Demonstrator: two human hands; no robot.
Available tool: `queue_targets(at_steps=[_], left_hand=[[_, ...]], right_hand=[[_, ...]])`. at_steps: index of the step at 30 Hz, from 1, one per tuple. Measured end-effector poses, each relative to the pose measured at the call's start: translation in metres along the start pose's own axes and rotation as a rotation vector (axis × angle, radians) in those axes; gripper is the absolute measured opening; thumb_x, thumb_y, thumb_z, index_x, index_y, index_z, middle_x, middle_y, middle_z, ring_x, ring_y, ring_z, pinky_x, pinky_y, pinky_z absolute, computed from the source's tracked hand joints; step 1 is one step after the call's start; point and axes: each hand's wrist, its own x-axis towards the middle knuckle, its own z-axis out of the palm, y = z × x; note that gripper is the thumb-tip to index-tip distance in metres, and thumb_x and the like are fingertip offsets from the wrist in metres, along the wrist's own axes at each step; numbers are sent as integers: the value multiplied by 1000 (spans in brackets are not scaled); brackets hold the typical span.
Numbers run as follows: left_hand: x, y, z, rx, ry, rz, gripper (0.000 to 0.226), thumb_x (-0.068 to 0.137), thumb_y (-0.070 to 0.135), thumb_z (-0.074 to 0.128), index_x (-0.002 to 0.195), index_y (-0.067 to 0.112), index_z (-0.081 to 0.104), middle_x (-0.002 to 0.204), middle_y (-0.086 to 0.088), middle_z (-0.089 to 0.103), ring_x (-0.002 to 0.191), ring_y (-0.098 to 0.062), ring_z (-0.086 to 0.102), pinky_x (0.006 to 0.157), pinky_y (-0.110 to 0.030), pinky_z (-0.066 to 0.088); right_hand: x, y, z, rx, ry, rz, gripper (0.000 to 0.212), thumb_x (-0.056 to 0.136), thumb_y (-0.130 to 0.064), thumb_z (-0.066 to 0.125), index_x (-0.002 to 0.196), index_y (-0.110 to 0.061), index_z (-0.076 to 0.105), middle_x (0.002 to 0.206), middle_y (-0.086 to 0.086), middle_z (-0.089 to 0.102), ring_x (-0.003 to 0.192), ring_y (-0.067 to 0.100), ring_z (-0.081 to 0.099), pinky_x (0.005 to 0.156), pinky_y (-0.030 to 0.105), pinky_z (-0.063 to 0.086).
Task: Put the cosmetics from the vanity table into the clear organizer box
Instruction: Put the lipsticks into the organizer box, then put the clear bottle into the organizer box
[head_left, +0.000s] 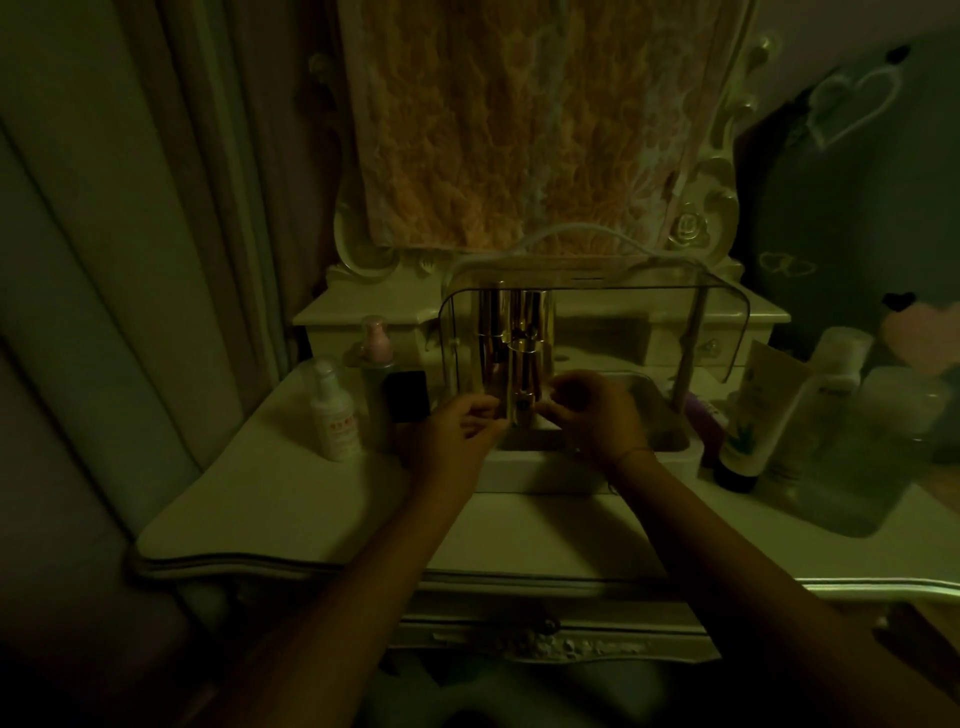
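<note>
Cosmetics in the form of gold tubes (514, 338) stand upright inside the clear organizer box (722, 332), just beyond the fingertips of both hands. The left hand (457, 431) has its fingers curled against the lower left of the tubes, thumb and forefinger seeming to close on the front one; the right hand (597, 415) bends its fingers (563, 387) inward at the same spot from the other side. In the dim light I cannot tell whether either hand truly pinches a tube or only touches it.

To the right of the right hand's fingers the box's white tray (670, 452) lies open and looks empty, with the raised clear lid arching over both hands. Left of the left hand stand a white bottle (335, 415), a pink-capped pump bottle (376, 348) and a dark square case (408, 397), all close together on the vanity table (291, 499). Right of the box, well apart from the fingers, are a printed tube (753, 426) and a large clear bottle (862, 447). The tabletop nearer than the wrists is bare up to its curved front edge.

Labels are unreadable, and the tubes' bases are hidden behind the hands.
</note>
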Motion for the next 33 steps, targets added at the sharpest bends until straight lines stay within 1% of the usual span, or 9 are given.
queue_targets(at_steps=[5, 9, 12, 17, 19, 22, 25, 30, 33], left_hand=[[-19, -3, -16, -58, 44, 5, 22, 80, 9, 66, 101, 15, 64, 93, 4, 62, 83, -1, 60, 67, -5, 48], [-36, 2, -18, -103, 98, 29, 17, 79, 10, 67, 90, 23, 65, 84, 15, 62, 76, 9, 60, 65, -4, 47], [-47, 11, -5, -156, 87, 26, 18, 78, 11, 68, 84, 27, 65, 81, 10, 65, 76, 1, 62, 66, -7, 48], [-62, 27, 33, -190, -46, 50, 19, 78, 15, 69, 88, 31, 64, 90, 6, 67, 80, -2, 63, 69, -12, 51], [-66, 34, 51, -192, -110, 64, 21, 78, 18, 69, 86, 36, 63, 93, 8, 66, 83, -4, 63, 71, -18, 53], [-72, 47, 81, -187, -197, 82, 22, 78, 21, 69, 84, 41, 61, 90, 12, 65, 81, 1, 60, 70, -15, 51], [-79, 60, 113, -191, -292, 81, 18, 77, 24, 70, 88, 37, 64, 92, 12, 66, 82, 3, 59, 69, -10, 48], [-90, 77, 159, -190, -393, 80, 21, 77, 21, 71, 96, 26, 66, 96, 6, 66, 81, 1, 59, 69, -10, 48], [-95, 85, 182, -187, -449, 74, 27, 78, 19, 70, 104, 20, 65, 103, 2, 65, 86, -3, 59, 78, -21, 52]], right_hand=[[-37, -5, -6, 70, 115, -106, 30, 77, -17, 69, 105, -19, 59, 99, -2, 62, 89, 7, 58, 81, 23, 50], [-64, 1, -19, 111, 170, -134, 31, 78, -19, 69, 107, -22, 58, 104, -3, 62, 94, 6, 58, 78, 15, 48], [-76, 5, -32, 122, 216, -131, 32, 77, -18, 70, 106, -27, 57, 99, -7, 62, 92, 0, 58, 75, 6, 48], [-92, 12, -65, 144, 331, -120, 29, 76, -17, 71, 103, -16, 62, 100, -1, 66, 92, 6, 63, 80, 16, 51], [-100, 18, -85, 159, 357, -98, 27, 77, -19, 69, 104, -17, 63, 102, -3, 68, 93, 2, 64, 80, 14, 51], [-113, 30, -113, 196, 409, -36, 26, 78, -21, 68, 103, -21, 62, 96, -6, 69, 87, -1, 65, 75, 15, 53], [-126, 48, -137, 151, 502, -12, 24, 75, -19, 71, 97, -26, 62, 85, -12, 66, 77, -6, 64, 65, 9, 50], [-140, 85, -165, 140, 587, 65, 24, 74, -17, 73, 95, -24, 63, 86, -4, 67, 82, 5, 63, 70, 20, 48], [-139, 99, -179, 142, 634, 90, 22, 73, -17, 74, 91, -21, 63, 83, -3, 66, 78, 6, 63, 67, 16, 51]])
